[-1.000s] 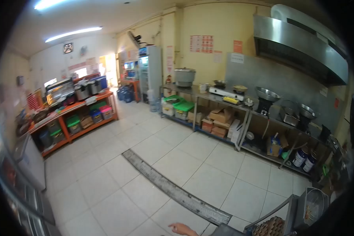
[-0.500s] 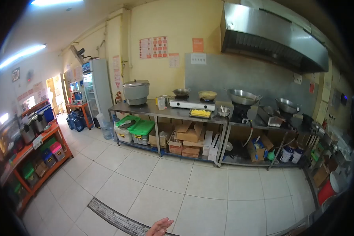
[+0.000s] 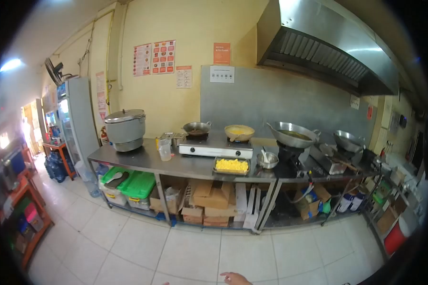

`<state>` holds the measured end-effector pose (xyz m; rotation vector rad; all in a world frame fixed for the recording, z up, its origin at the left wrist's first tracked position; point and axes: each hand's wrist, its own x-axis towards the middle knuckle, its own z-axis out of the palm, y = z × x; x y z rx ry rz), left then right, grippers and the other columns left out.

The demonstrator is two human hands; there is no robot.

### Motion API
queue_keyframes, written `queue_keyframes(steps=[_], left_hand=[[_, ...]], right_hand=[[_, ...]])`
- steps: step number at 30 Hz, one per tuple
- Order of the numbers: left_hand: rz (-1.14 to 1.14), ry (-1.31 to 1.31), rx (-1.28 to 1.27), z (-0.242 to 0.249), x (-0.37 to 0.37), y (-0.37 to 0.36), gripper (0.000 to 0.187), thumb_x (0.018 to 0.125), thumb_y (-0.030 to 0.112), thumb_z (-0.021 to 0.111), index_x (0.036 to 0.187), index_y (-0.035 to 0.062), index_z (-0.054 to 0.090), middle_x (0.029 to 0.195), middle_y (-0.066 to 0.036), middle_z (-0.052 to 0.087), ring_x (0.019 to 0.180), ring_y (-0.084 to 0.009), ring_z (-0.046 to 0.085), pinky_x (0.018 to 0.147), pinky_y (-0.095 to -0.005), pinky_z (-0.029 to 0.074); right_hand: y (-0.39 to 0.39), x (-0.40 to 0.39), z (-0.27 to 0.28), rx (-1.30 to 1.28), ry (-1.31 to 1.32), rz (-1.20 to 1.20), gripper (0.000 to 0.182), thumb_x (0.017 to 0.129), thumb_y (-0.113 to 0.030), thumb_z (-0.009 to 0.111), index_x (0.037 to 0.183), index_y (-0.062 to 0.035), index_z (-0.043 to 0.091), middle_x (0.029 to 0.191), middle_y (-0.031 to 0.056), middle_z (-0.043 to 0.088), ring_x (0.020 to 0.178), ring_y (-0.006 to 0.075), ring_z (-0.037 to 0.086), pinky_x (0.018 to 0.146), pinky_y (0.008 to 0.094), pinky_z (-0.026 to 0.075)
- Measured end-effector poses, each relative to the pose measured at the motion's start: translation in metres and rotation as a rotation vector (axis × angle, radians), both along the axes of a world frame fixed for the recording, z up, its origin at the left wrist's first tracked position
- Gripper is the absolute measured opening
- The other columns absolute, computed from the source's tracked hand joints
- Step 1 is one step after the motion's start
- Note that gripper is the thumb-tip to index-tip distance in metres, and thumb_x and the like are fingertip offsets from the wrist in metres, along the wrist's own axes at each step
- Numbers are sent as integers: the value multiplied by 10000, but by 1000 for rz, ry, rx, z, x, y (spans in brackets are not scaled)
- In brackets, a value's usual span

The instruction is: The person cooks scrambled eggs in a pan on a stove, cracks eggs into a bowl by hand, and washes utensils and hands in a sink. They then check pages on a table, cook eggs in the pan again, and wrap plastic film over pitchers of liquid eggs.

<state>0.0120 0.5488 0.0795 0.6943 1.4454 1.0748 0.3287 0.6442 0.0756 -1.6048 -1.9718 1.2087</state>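
My right hand (image 3: pixel 236 279) shows at the bottom edge, over the floor tiles, with a finger stretched out to the left and nothing visible in it. Only a fingertip of my left hand (image 3: pixel 165 283) enters the frame; the rest is cut off. Both hands are apart from the steel table (image 3: pixel 147 161) ahead. On the table stand a tray of chopped yellow food (image 3: pixel 231 166), a metal bowl (image 3: pixel 267 160) with a utensil in it, and a two-burner gas stove (image 3: pixel 216 150) bearing a small wok (image 3: pixel 197 128) and a pan of yellow food (image 3: pixel 239 133).
A large lidded pot (image 3: pixel 124 130) and a plastic pitcher (image 3: pixel 165 149) stand at the table's left. Two woks, one a big wok (image 3: pixel 293 135), sit to the right under the range hood (image 3: pixel 325 52). Green-lidded bins (image 3: pixel 138 185) and cardboard boxes (image 3: pixel 214 194) fill the lower shelf.
The view has moved closer to the steel table, and the floor drain has left the frame. My left hand has dropped almost out of view; my right hand has come in.
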Motion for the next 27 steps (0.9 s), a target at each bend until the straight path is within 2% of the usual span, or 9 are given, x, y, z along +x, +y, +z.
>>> queue_keyframes(steps=[3,6,10,14,17,20,21,23,27], left_hand=[[-45,4,210,-12,6,148,457,895,312,484,1287,93,399,1278,-115,435,1192,-234,396,986,-373,315],[-12,9,97,116,50,271,385,845,229,492,1197,79,441,1126,-116,535,1084,-212,478,963,-455,293],[-223,-54,302,99,91,415,376,811,198,568,1158,84,477,1075,-89,552,996,-161,505,849,-319,357],[-265,-49,251,38,133,531,333,840,114,548,1151,32,463,1059,-90,550,1006,-158,510,878,-276,384],[-291,-36,53,51,164,565,461,896,307,491,1284,80,389,1290,-112,420,1199,-240,383,998,-371,299],[-80,462,1188,106,198,613,268,926,371,404,1025,131,472,572,38,411,375,-59,333,320,-209,289],[-69,449,1188,88,195,637,268,926,371,404,1025,131,472,572,38,411,375,-59,333,320,-209,289],[-340,-222,353,34,175,684,444,906,268,485,1286,68,372,1276,-106,424,1204,-226,372,998,-352,297],[-481,-225,305,98,184,772,392,922,218,460,1277,75,374,1242,-75,421,1154,-213,400,966,-346,328]], right_hand=[[64,21,4,56,-18,64,375,756,-69,536,1131,-77,534,1042,144,579,965,271,545,827,369,446],[126,56,-4,49,212,-80,425,744,-64,584,1164,-92,522,1007,136,585,871,252,576,756,385,475],[251,163,-102,-28,282,-174,373,754,-170,609,1117,-97,563,967,132,609,787,247,600,691,412,488],[453,223,41,430,-88,-300,316,809,-90,560,1119,-36,548,1017,60,627,803,125,600,734,299,486],[578,219,183,612,124,-386,315,849,-47,464,1160,-35,515,984,94,628,825,149,617,716,276,480],[718,206,276,919,-7,-210,279,822,-110,490,1091,-114,562,841,75,645,731,256,580,652,357,451],[757,206,302,864,-332,-229,265,836,-126,484,1089,-107,559,905,104,639,870,250,581,736,365,459],[847,210,316,883,-480,-402,247,748,-196,576,981,-126,617,824,85,648,827,264,578,720,398,461],[974,230,275,483,-987,-393,322,645,-306,677,896,-105,655,828,105,657,815,267,626,710,377,490]])
